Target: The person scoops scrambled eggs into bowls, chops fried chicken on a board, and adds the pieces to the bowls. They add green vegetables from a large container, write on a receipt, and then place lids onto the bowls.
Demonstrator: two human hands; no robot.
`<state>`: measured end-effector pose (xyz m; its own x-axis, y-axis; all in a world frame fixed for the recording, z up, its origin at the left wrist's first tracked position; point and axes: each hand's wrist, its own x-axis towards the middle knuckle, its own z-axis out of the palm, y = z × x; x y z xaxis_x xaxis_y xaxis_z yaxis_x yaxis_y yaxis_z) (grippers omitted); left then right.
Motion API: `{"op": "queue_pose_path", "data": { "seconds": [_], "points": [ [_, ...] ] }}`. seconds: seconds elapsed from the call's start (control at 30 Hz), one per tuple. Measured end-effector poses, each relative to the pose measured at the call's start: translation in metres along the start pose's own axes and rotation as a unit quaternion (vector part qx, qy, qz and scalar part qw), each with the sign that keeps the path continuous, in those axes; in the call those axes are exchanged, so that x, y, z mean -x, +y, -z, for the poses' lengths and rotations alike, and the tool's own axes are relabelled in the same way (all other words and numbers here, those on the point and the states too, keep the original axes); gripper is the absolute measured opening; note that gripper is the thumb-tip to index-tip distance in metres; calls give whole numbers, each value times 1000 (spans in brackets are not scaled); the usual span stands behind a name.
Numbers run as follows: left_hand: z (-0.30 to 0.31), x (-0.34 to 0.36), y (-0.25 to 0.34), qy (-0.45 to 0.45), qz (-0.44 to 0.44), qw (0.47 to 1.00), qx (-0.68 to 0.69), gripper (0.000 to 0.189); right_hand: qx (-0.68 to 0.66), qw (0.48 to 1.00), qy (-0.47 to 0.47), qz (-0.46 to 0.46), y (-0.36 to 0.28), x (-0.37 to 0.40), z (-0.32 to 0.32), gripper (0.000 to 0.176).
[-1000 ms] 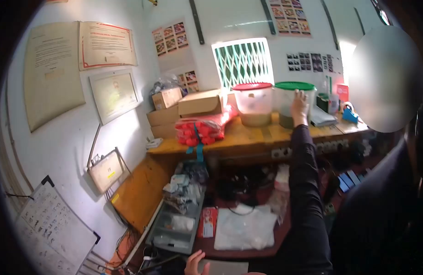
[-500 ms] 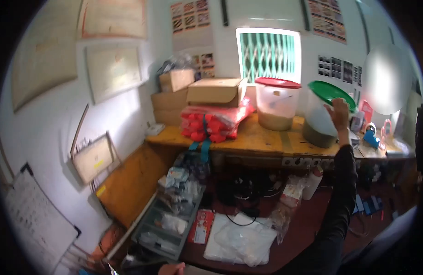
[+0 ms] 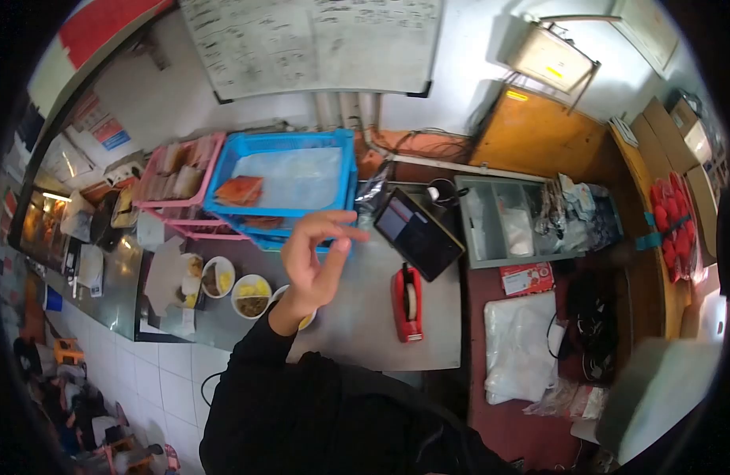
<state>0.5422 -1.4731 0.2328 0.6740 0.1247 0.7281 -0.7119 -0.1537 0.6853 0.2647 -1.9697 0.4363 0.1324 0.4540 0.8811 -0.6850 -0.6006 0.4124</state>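
Fingers: the left hand (image 3: 313,261) is raised over the table, its fingers (image 3: 345,247) loosely curled and a little apart, thumb tip close to the forefinger, nothing between them.
Right hand: out of view.
Just behind the fingertips: a blue crate (image 3: 282,210) holding clear bags and an orange packet (image 3: 240,190); in this view the thumb crosses the crate's front rim, and whether they touch cannot be told.
Left of the fingers: a pink crate (image 3: 175,178) just beside the blue one, filled with upright packets.
Below the fingers: small bowls (image 3: 252,295) of food on the grey steel table (image 3: 365,324); the wrist hides part of one.
Right of the fingers: a dark tablet (image 3: 419,233) lying aslant, and near it a red tape dispenser (image 3: 407,302).
Further right: a grey compartment tray (image 3: 503,226), a red packet (image 3: 527,279), a white plastic bag (image 3: 519,344) and a bundle of red caps (image 3: 675,229).
Writing: a whiteboard (image 3: 309,39) above the crates carries handwritten rows, too small to read; the print on the red packet is also unreadable.
In the way: the black sleeve (image 3: 301,404) covers the table's near edge; a pale blurred shape (image 3: 657,396) blocks the lower right corner.
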Motion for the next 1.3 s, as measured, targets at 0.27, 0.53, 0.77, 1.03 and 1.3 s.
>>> {"op": "queue_pose_path", "data": {
  "seconds": [0.27, 0.53, 0.77, 1.03, 1.3],
  "points": [
    [115, 16, 4, -265, 384, 857, 219, 66, -560, 809, -138, -117, -246, 30, 38, 55],
    [164, 90, -62, -259, 623, 652, 346, 90, -663, 700, -257, -64, -427, 38, 190, 50],
    [97, 146, -80, -260, 649, 655, 285, 97, -615, 753, -230, -42, -451, 81, 242, 44],
    [115, 205, -94, -33, 627, 709, 321, 55, -699, 638, -254, -201, -423, 103, 273, 24],
    [124, 214, -103, 2, 657, 677, 332, 68, -596, 443, -476, -471, -480, 297, 205, 62]
  ]
}}
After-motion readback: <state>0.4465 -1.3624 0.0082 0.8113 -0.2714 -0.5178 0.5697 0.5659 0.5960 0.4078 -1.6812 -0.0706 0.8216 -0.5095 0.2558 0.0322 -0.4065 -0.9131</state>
